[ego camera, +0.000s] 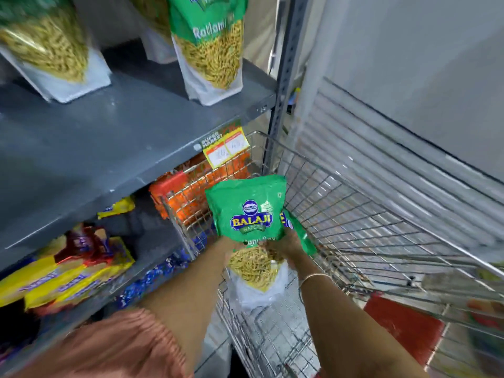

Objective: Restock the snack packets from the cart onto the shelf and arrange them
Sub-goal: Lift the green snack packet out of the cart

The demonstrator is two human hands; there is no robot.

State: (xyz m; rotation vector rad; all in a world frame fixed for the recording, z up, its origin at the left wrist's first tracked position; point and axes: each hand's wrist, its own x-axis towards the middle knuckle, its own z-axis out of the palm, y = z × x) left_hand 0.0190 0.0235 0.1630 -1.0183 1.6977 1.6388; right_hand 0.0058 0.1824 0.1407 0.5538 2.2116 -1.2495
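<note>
A green Balaji snack packet (246, 211) with a clear window of yellow sev is held upright over the wire cart (354, 214). My left hand (230, 245) grips its left side and my right hand (286, 244) grips its right side. A second green packet (298, 236) shows just behind my right hand; whether that hand also holds it is unclear. On the grey shelf (122, 132) above stand two matching packets, one at the right (211, 47) and one at the left (46, 47).
A price tag (225, 148) hangs on the shelf's front edge. Below the shelf lie orange packets (188, 192) and yellow packets (65, 274). A grey upright post (283, 77) and a ribbed white wall (381, 148) border the cart. Red floor (403, 326) shows through the cart.
</note>
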